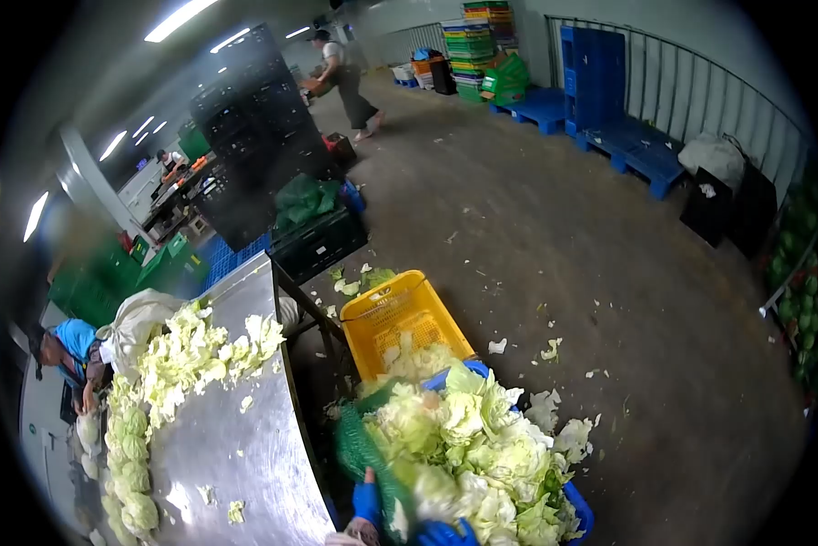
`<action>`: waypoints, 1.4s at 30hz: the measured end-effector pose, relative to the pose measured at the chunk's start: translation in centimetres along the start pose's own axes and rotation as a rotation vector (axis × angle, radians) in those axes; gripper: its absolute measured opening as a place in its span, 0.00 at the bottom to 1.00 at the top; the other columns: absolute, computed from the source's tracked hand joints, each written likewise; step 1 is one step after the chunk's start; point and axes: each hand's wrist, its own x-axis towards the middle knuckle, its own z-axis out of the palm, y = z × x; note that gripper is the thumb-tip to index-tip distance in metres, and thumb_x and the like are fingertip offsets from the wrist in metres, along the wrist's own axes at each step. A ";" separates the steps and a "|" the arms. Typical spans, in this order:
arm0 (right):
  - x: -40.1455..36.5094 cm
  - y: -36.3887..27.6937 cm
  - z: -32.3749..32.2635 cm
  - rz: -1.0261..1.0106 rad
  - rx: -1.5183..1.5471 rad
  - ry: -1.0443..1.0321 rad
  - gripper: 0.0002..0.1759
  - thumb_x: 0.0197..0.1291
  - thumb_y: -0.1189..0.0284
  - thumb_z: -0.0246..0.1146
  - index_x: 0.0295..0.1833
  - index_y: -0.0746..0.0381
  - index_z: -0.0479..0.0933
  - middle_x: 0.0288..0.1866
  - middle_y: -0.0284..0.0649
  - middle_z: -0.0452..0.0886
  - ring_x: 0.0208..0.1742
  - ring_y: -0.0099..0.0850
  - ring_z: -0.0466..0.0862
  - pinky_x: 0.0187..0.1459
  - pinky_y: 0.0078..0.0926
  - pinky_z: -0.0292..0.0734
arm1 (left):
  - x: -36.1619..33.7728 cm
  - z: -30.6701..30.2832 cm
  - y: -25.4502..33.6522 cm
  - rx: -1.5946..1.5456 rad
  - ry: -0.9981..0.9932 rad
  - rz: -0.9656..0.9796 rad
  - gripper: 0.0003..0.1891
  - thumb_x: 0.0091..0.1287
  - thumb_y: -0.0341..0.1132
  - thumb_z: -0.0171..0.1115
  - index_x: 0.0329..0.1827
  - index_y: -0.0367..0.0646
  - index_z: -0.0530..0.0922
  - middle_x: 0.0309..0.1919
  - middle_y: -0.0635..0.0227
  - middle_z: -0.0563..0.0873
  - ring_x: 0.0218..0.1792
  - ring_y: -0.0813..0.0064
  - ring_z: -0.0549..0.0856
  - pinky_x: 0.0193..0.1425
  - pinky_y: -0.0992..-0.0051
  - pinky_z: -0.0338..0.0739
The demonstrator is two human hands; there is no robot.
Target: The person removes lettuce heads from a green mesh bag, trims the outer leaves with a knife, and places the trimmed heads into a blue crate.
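My left hand (366, 500), in a blue glove with a bare fingertip showing, grips the edge of a green mesh bag (368, 446). Low in the view, my right hand (447, 534), also blue-gloved, lies against the loose lettuce leaves (482, 437) with its fingers apart, partly cut off by the frame edge. The leaves heap over a blue crate (579, 514) and lie against the bag. Just beyond stands a yellow crate (359, 338) with some leaves inside.
A metal table (236, 455) at left bears leaves (191, 355) and lettuce heads (131, 455). A person (72, 350) is at its far side; another person (343, 82) walks by dark stacked crates (254, 136). Blue pallets (632, 146) stand along the railing. Scraps litter the floor.
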 end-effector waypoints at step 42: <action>3.0 -8.4 -29.2 0.072 0.477 0.369 0.40 0.52 0.59 0.70 0.69 0.62 0.67 0.63 0.50 0.72 0.62 0.50 0.72 0.61 0.45 0.67 | -30.9 0.0 25.1 -0.577 0.185 0.725 0.16 0.77 0.37 0.53 0.34 0.36 0.81 0.24 0.73 0.80 0.25 0.82 0.74 0.28 0.72 0.70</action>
